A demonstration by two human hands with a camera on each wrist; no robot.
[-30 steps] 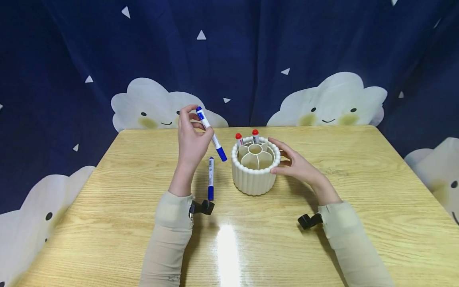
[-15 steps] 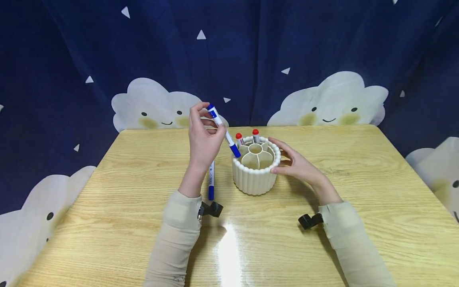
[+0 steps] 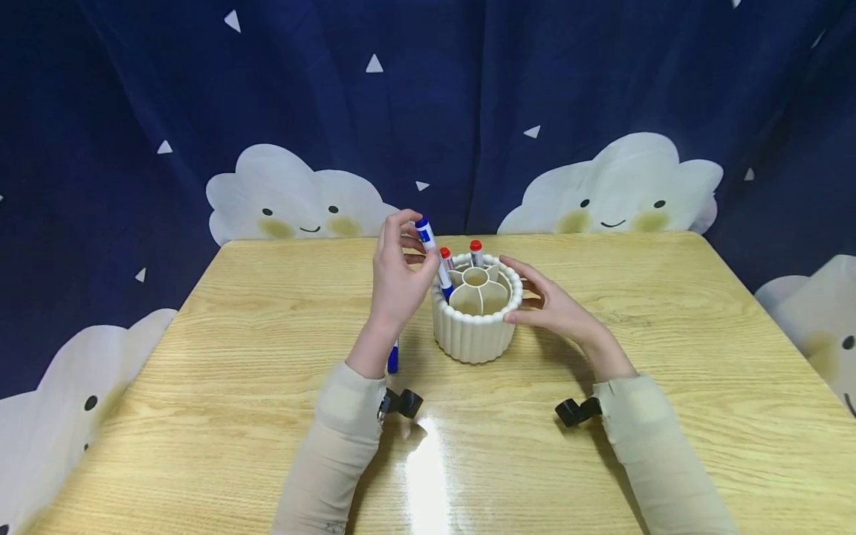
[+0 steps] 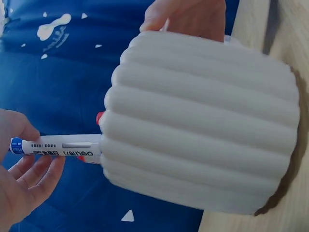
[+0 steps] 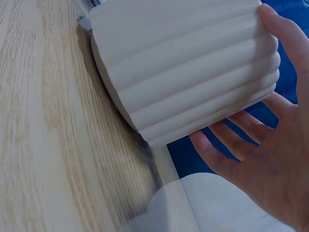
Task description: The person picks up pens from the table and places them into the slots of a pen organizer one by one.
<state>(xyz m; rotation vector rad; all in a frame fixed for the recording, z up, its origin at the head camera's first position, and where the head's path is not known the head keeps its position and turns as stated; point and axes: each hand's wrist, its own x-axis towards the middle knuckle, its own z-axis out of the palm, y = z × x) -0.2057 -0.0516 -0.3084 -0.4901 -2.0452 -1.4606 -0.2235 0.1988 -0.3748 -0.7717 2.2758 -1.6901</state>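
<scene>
My left hand (image 3: 400,282) pinches a blue-capped whiteboard marker (image 3: 426,235) between thumb and fingers. The marker stands tilted, its lower cap inside the rim of a cream fluted pen holder (image 3: 473,339), at a left compartment. In the left wrist view, the marker (image 4: 63,145) passes behind the holder's edge, so its lower end is hidden. On the holder's right side, my right hand (image 3: 558,310) grips the wall, thumb near the front of the rim and fingers behind. Two red-capped markers (image 3: 475,250) stand in the holder's back compartments.
Another blue marker (image 3: 393,361) lies on the wooden table (image 3: 254,357), partly covered by my left forearm. A dark blue curtain (image 3: 428,104) with clouds hangs behind the table. Each wrist carries a small black camera (image 3: 409,403).
My left hand has moved right with the marker, from left of the holder to over its rim, and the marker's lower end has gone inside. My right hand stays on the holder.
</scene>
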